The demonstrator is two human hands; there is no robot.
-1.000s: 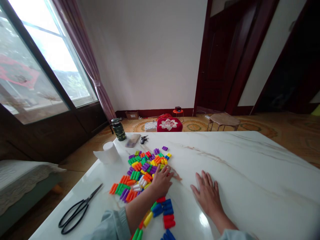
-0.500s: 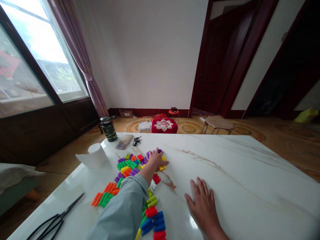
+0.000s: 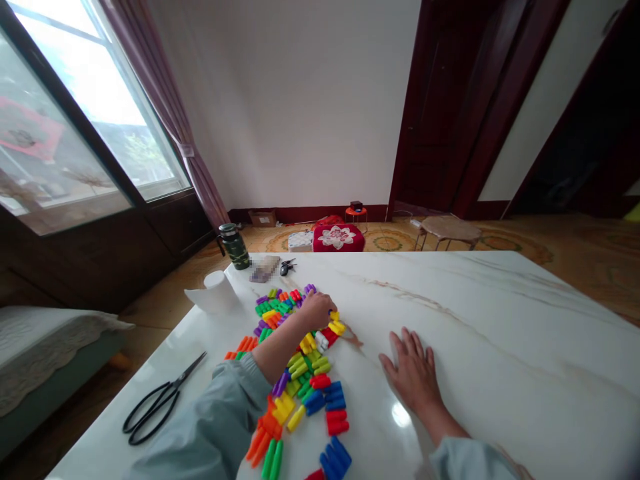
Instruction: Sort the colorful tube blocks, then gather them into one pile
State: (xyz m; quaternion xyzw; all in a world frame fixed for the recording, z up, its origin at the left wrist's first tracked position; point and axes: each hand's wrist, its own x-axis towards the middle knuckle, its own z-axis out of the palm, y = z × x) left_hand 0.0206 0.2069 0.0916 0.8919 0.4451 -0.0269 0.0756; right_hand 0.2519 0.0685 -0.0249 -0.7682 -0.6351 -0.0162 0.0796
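Coloured plastic building pieces (image 3: 323,365), shaped like rounded pegs joined side by side, lie in a long loose spread on the table. My left hand (image 3: 317,310) reaches into the far part of the spread, its fingers curled down. Purple pieces (image 3: 310,289) lie just past it, and yellow pieces (image 3: 337,327) lie close on its right. What its fingers hold, if anything, is hidden by the hand. Flat on the white marbled tabletop (image 3: 480,333), to the right of the pieces, rests my right hand (image 3: 414,370), fingers spread and holding nothing.
Black-handled scissors (image 3: 163,400) lie at the left. Farther back on that side are a white paper roll (image 3: 216,293), a camouflage flask (image 3: 234,247), a blurred flat item (image 3: 265,269) and keys (image 3: 287,267). Beyond the table's far edge stand a red floral stool (image 3: 339,238) and a brown stool (image 3: 449,229).
My left hand has gone from outstretched fingers to curled ones over the pieces. The view has shifted, showing more near pieces. My right hand stays flat on the table.
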